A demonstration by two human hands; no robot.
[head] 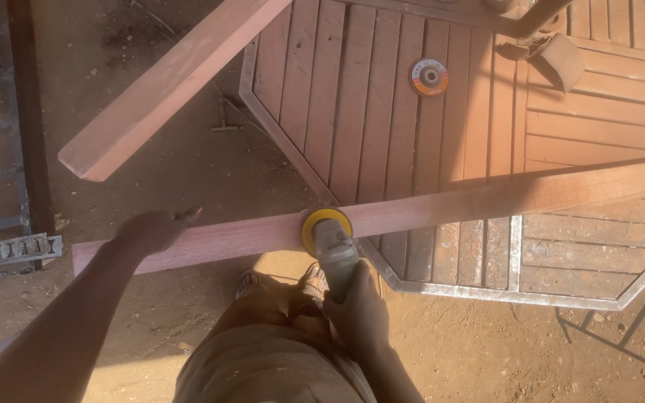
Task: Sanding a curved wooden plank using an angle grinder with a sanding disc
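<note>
A long reddish wooden plank [449, 205] lies across a slatted wooden table [382, 112], its left end sticking out over the dirt ground. My left hand [154, 227] presses flat on the plank near that left end. My right hand [356, 313] grips the grey body of an angle grinder [331, 246]. The grinder's yellow sanding disc [325, 222] rests against the plank's face at the table's edge.
A second reddish plank [166, 82] slants across the upper left. A spare flap disc [428, 77] lies on the table slats. A metal frame [9, 250] stands at left on the dirt. My feet and trousers [278, 351] are below the plank.
</note>
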